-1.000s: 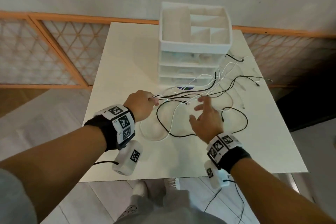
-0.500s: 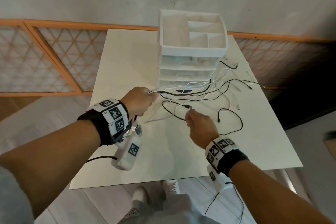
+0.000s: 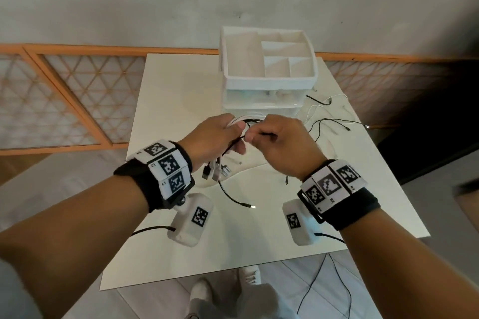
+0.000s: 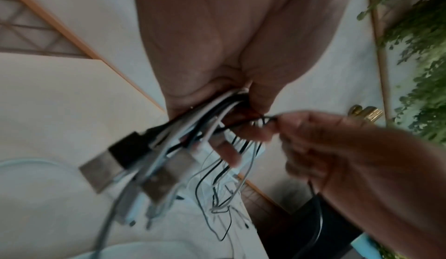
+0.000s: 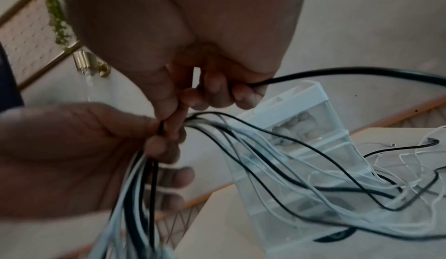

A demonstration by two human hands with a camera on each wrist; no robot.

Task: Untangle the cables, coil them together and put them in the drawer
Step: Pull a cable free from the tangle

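Observation:
My left hand (image 3: 220,137) grips a bundle of black and white cables (image 4: 217,110) above the white table (image 3: 166,101); their USB plugs (image 3: 216,172) hang below my fist. My right hand (image 3: 274,137) sits right beside it and pinches a black cable (image 5: 313,75) at the bundle. The strands (image 5: 301,167) trail away to loose ends (image 3: 334,122) lying on the table to the right of the white drawer unit (image 3: 267,85). One black cable end (image 3: 237,201) dangles under my hands. The drawers look closed.
The drawer unit stands at the far middle of the table, with an open compartment tray (image 3: 269,59) on top. An orange lattice rail (image 3: 64,90) and a grey wall lie behind. Wrist device leads (image 3: 326,280) hang off the near table edge.
Both hands have risen and come together. My right hand, open over the table a second ago, picked up a black cable and brought it to the bundle in my left hand.

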